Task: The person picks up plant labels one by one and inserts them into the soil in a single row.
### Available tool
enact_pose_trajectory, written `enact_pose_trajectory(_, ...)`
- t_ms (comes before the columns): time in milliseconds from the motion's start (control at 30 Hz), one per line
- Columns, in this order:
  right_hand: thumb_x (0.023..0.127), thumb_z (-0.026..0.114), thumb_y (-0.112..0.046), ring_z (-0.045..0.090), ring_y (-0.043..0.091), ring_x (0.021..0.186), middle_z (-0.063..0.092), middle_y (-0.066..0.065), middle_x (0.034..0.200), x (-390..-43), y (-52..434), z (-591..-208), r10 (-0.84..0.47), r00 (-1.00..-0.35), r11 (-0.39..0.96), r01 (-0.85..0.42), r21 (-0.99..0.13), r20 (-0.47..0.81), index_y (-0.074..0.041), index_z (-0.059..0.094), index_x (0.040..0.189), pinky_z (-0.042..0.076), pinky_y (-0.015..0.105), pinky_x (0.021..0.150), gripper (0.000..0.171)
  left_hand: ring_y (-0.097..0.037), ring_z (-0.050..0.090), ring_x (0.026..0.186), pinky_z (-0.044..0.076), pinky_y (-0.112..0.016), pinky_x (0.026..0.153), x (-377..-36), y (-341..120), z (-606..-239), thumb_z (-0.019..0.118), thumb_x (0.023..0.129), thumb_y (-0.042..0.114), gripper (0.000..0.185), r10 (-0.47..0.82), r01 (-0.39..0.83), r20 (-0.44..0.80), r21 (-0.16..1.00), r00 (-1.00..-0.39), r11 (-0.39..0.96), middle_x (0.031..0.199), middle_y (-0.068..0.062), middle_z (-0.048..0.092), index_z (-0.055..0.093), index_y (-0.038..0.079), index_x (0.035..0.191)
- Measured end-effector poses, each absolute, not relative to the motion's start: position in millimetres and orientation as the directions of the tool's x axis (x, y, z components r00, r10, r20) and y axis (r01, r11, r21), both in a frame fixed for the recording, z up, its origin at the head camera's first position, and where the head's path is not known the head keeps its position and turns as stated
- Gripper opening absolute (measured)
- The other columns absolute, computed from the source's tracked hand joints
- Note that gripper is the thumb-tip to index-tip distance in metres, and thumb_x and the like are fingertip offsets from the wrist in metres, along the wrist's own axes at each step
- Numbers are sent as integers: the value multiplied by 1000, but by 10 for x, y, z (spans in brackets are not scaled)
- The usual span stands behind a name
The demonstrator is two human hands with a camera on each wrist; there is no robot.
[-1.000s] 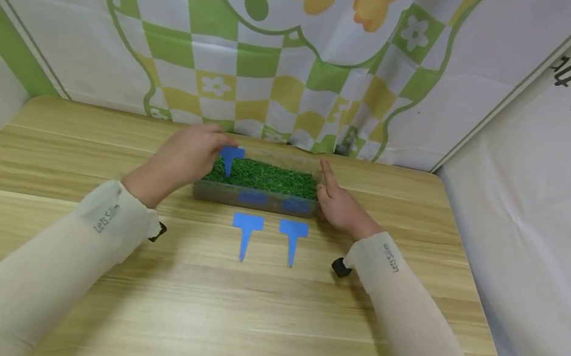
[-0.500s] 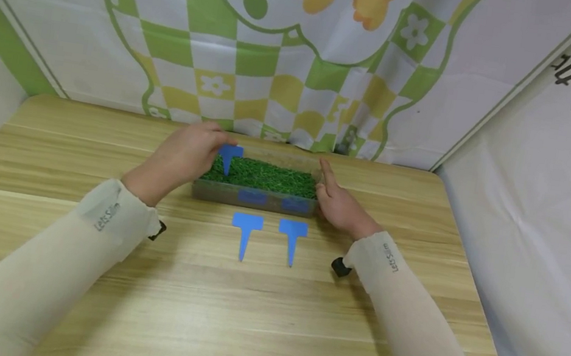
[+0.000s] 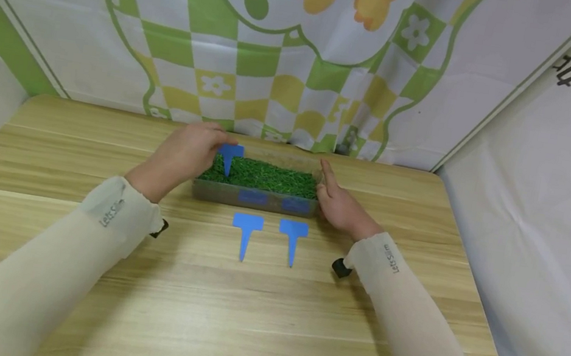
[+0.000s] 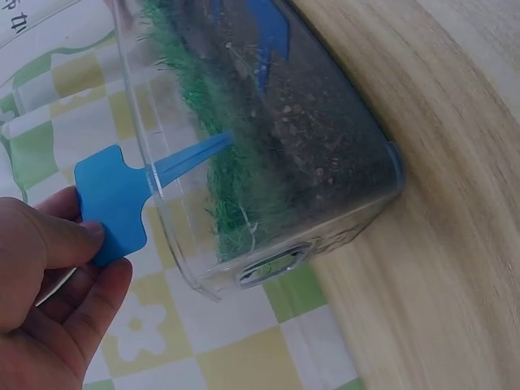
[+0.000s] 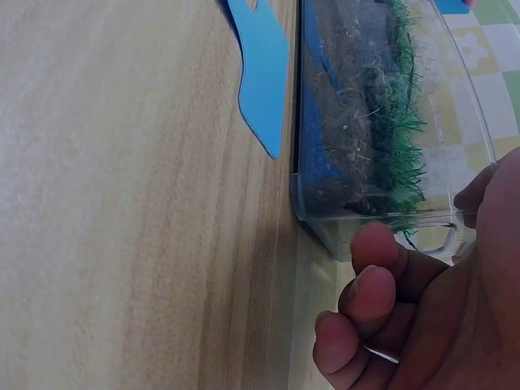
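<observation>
My left hand pinches the head of a blue T-shaped plant label between thumb and fingers. The label's pointed stem reaches down into the green grass at the left end of a clear plastic box. Dark soil shows through the box wall. At the other end, my right hand holds the box, with a fingertip at the rim and curled fingers beside the end handle. Two more blue labels, a left one and a right one, lie flat in front of the box.
The box stands on a wood-grain table near its back edge. Behind hangs a green, yellow and white checked curtain. White sheeting borders the right side. The front wall mirrors the two lying labels in blue.
</observation>
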State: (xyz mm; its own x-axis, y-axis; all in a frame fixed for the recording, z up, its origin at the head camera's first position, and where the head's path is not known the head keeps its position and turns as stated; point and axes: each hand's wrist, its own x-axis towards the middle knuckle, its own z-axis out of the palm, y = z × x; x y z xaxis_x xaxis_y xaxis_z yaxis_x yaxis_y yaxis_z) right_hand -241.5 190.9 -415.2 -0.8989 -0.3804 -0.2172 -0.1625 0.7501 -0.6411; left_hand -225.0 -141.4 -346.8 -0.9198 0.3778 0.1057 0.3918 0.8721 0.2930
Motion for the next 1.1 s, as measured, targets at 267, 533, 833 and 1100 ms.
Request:
enact_pose_trajectory(267,109,20,-42,46,25,50,57,13,65,-2415,1916,-4114,-376,-901,749,-160,-643,-215,-58,-23,146,41,49,100,59,-33,65,110,57,-46,88,-2267,-1439,-3459,52,100,-3,40,396,426,162,265,-904,865,121,-15,66,65,12,135)
enact_pose_trajectory(533,109,19,-43,44,23,49,57,11,64,-2415,1935,-4129,-377,-900,756,-162,-635,-220,-57,-22,148,43,47,94,58,-33,65,108,57,-45,86,-2257,-1406,-3460,50,100,-4,41,408,440,170,254,-897,862,119,-15,66,65,12,135)
enact_pose_trajectory(833,109,20,-42,47,25,50,59,16,67,-2406,1930,-4159,-388,-896,740,-164,-653,-214,-56,-22,148,43,47,92,59,-34,62,118,54,-48,97,-2281,-1408,-3549,51,100,-4,38,428,444,121,254,-896,859,129,-15,65,68,9,131)
enact_pose_trajectory(1100,109,20,-41,45,24,50,56,10,63,-2406,1924,-4172,-384,-900,738,-163,-655,-207,-57,-22,148,42,47,96,59,-33,61,119,52,-48,99,-2304,-1405,-3609,52,99,-5,36,438,451,110,271,-892,850,127,-15,65,68,7,129)
